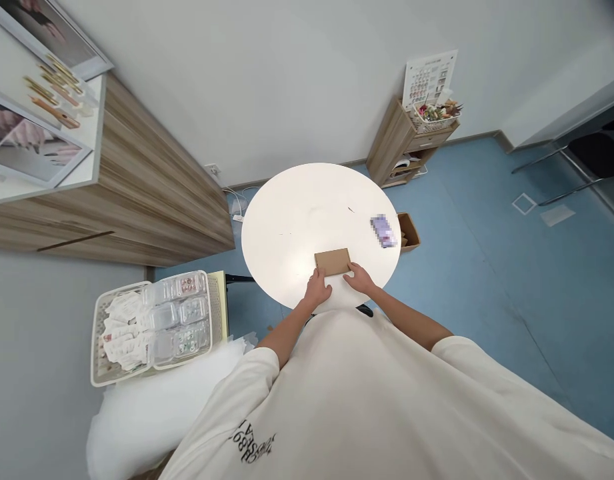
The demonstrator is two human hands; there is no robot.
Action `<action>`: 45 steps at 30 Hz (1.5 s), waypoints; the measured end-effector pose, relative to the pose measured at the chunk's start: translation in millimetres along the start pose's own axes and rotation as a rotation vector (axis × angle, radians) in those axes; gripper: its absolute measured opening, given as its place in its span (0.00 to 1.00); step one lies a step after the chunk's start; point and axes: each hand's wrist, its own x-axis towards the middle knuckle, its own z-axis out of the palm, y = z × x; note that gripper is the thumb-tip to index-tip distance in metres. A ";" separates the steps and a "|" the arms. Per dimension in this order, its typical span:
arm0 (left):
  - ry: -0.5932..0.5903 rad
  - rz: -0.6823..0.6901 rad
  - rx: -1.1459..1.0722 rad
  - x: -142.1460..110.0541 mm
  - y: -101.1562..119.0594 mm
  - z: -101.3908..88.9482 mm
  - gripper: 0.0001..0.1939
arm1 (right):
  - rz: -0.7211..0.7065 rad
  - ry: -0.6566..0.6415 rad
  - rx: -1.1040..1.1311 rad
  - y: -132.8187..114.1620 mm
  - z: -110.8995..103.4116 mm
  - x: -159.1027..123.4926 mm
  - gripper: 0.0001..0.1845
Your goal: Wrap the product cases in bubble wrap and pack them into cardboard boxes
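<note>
- The left hand (317, 288) and right hand (359, 277) gripped the box (333, 261) by its near corners.
- It was just inside the table's (287, 207) near edge, resting or raised I couldn't tell.
- A careless pull backwards could have dropped it over that edge.
- Uneven squeezing could have creased its cardboard.

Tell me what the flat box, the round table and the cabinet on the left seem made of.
Flat box: likely cardboard, given its plain, matte brown faces. Round table: smooth white top with a slight glare, perhaps laminate. Cabinet: streaky brown grain, rather matte; real wood or wood-look board, I can't tell.
</note>
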 end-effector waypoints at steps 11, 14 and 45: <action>0.124 0.071 -0.018 26.9 63.5 6.3 0.34 | 0.016 0.139 0.073 35.0 -50.9 1.6 0.32; 0.132 0.090 0.002 39.2 94.0 17.8 0.34 | 0.043 0.168 0.091 62.2 -70.3 0.8 0.34; -0.006 0.269 0.085 187.1 330.7 120.3 0.36 | 0.252 0.299 0.289 307.1 -223.9 4.8 0.25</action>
